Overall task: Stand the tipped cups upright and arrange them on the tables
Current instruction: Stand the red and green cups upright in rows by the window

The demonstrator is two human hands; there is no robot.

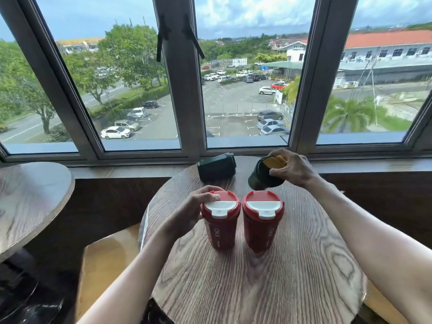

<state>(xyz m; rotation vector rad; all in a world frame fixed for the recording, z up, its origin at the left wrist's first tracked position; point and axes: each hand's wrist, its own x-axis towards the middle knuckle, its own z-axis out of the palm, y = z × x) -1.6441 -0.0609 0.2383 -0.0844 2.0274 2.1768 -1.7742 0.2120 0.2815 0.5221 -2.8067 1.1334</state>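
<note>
Two red cups with red-and-white lids stand upright side by side in the middle of a round wooden table [268, 288]. My left hand [198, 206] grips the left red cup [221, 226] near its lid. The right red cup [261, 228] stands free. Behind them a dark green cup [216, 168] lies on its side near the table's far edge. My right hand [292, 168] holds a second dark green cup [265, 175] with a yellow lid, tilted, its base touching or just above the table.
A second round wooden table [30, 202] stands to the left, across a gap. A wooden seat [109, 260] sits low between the tables. A window sill [131, 168] and large windows run right behind both tables.
</note>
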